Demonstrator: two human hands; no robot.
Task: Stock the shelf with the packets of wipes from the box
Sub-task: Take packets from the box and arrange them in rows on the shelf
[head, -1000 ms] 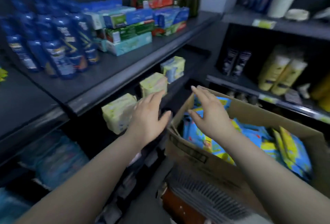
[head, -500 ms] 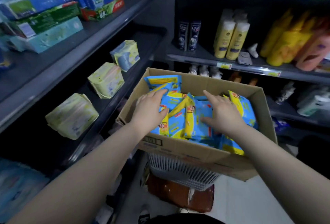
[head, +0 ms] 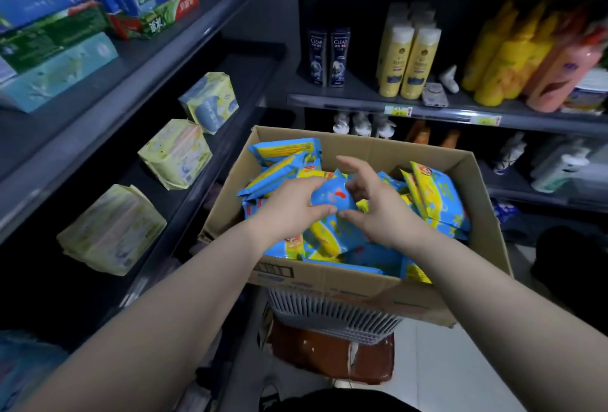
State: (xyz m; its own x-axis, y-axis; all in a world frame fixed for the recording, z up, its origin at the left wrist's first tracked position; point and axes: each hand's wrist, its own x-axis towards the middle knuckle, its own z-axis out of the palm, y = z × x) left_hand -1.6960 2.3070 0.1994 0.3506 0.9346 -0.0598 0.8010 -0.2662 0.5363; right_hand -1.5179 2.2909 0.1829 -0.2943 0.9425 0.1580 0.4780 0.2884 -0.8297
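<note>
1. Dark store shelving fills the left side and the far wall, and a cardboard box [head: 362, 148] sits on a grey slatted basket [head: 332, 316] in the aisle.
2. One blue packet of wipes [head: 332, 198] is raised just above the heap, over the middle of the box, held between both hands.
3. The left hand [head: 289, 204] grips its left end, fingers curled over the top and thumb under the near edge. The right hand [head: 378, 211] pinches the right end between thumb and bent fingers, with the forefinger sticking up free.
4. Half a second ago both hands lay flat on the heap with straight fingers, and a second ago they hung open between shelf and box. So a fresh packet has now been picked out, and the carry to the shelf looks like the next step.
5. More blue-and-yellow packets [head: 437, 201] crowd the box, several standing on edge along its right wall, so much stocking seems left.
6. Beyond the box's left wall runs the middle shelf [head: 250, 82], where pale yellow-green packs [head: 176, 153] stand spaced along its front edge. Which gap is meant for the wipes I cannot tell.
7. On the far shelf stand dark shampoo bottles [head: 329, 56] and yellow bottles [head: 408, 59].
</note>
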